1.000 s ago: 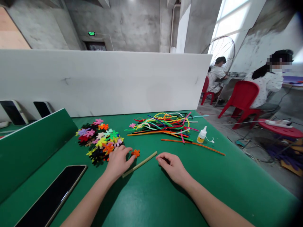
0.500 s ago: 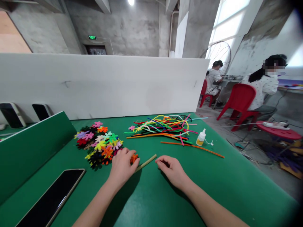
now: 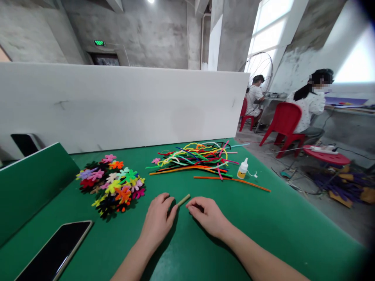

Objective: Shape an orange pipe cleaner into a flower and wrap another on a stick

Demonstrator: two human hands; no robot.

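My left hand [image 3: 160, 214] rests low over the green table, its fingers closed around a short olive-green stick [image 3: 184, 200]. The stick's free end sticks out past the thumb, up and to the right; its other end is hidden by the hand. Just beyond that free end is my right hand [image 3: 208, 216], with thumb and forefinger curled into a pinch. Anything between its fingertips is too small or hidden to tell. To the left of my left hand lies a heap of fuzzy flower shapes [image 3: 113, 186] in many colours.
Behind the hands lies a tangle of coloured pipe cleaners [image 3: 193, 157], with one orange pipe cleaner [image 3: 249, 184] in front. A small glue bottle [image 3: 242, 170] stands uncapped at the right. A phone [image 3: 55, 249] lies front left. A white partition [image 3: 131, 109] borders the back.
My left hand has shifted right along the stick, so less of it shows. The orange flower at its fingertips is out of sight. The view has turned slightly right.
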